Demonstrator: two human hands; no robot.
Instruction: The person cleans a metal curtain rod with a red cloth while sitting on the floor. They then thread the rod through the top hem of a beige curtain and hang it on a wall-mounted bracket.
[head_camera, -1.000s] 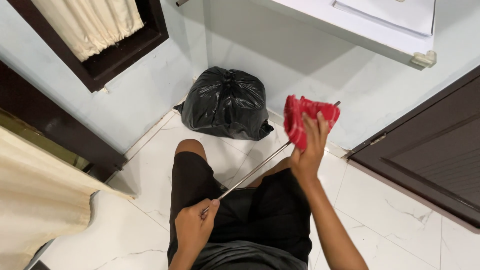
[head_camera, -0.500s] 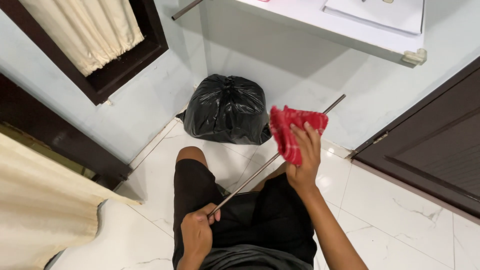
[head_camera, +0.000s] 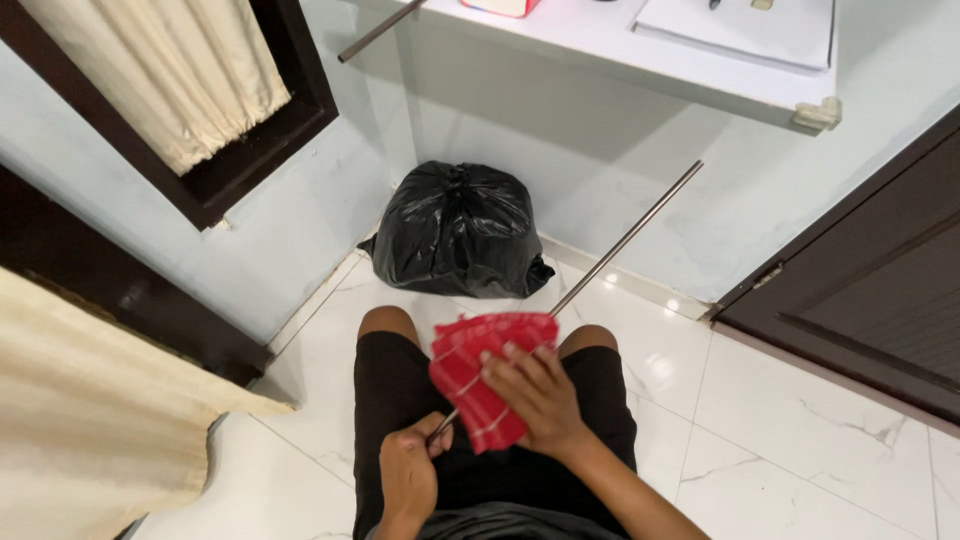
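The metal rod (head_camera: 625, 240) is the long thing in hand: a thin, straight, grey bar that slants from low over the person's lap up and to the right, its free end in the air in front of the pale wall (head_camera: 600, 170). Its lower end sits in the left hand (head_camera: 408, 475), which is closed in a fist around it just above the black shorts (head_camera: 400, 400).

The white marble floor (head_camera: 780, 440) takes up most of the lower view, and a dark wooden door (head_camera: 870, 300) fills the right side. On the left hangs a cream curtain (head_camera: 80, 420), with a second one (head_camera: 170, 70) in a dark window frame above. A white shelf (head_camera: 640, 50) juts out along the top.

A tied black rubbish bag (head_camera: 458, 230) stands on the floor against the wall — just beyond the knees, apart from the rod.

The red cloth (head_camera: 475, 375) with thin pale stripes is wrapped over the rod's lower part, close above the left fist. The right hand (head_camera: 540, 395) lies spread over the cloth, fingers pressing it against the rod — the two hands near each other, not touching.
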